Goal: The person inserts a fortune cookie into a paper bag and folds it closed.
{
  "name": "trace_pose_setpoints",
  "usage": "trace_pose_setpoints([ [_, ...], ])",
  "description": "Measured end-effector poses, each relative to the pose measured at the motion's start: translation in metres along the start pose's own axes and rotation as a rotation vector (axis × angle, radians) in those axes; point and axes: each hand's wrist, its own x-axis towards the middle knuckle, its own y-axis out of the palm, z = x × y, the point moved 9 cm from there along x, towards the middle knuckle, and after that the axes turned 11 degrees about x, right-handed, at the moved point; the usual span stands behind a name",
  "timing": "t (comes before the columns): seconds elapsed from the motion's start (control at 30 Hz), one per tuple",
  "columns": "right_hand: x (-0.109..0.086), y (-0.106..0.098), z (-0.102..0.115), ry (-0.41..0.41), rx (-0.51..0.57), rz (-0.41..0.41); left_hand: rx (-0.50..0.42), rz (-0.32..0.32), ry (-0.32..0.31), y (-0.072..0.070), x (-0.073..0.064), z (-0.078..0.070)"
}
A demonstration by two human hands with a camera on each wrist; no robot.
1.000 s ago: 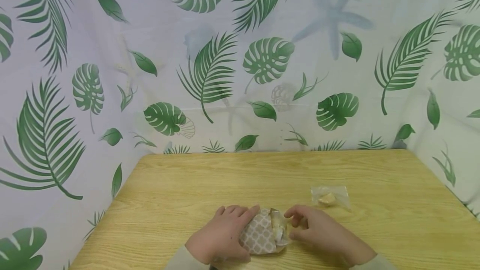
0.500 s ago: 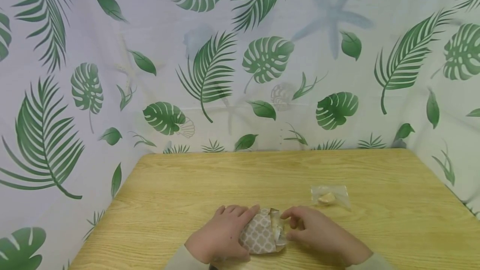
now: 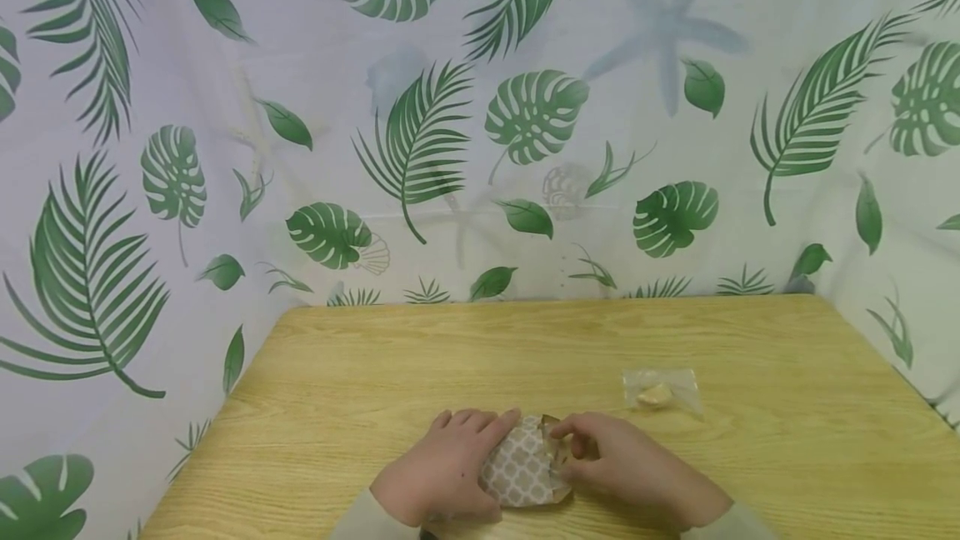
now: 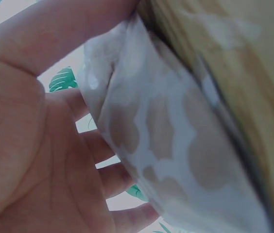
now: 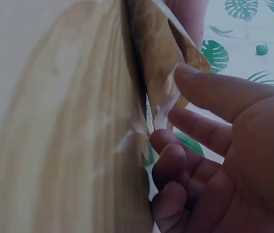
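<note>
A paper bag (image 3: 519, 467) with a beige and white lattice print lies on the table, its open end to the right. My left hand (image 3: 441, 467) grips its closed end, thumb on the near side and fingers over the far side. In the left wrist view the patterned paper (image 4: 166, 141) runs between thumb and fingers. My right hand (image 3: 626, 458) is at the mouth, pinching a crumpled clear plastic packet (image 5: 163, 109) between thumb and index finger. The brown inner side of the paper (image 5: 154, 46) shows beside it. Most of the packet is hidden inside the bag.
A second clear plastic packet (image 3: 678, 391) with a small pale yellow piece inside lies on the wooden table (image 3: 450, 357), beyond my right hand. Leaf-printed cloth (image 3: 450, 248) hangs behind the table and at both sides.
My right hand has moved left toward the paper bag, and the plastic packet has slid deeper into its mouth. My left hand has stayed in place.
</note>
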Motion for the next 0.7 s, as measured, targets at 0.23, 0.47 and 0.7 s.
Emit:
trace_pose_setpoints([
  [0.23,-0.003,-0.027,-0.002,0.008,-0.092,-0.028,0.006,-0.024,-0.005,-0.004,-0.001,0.000],
  [0.47,-0.008,-0.078,-0.011,0.046,-0.241,-0.028,0.004,-0.011,0.003,-0.003,0.000,0.000],
  [0.7,-0.008,-0.115,-0.017,0.027,-0.357,-0.047,0.000,-0.018,0.000,-0.001,0.000,0.000],
])
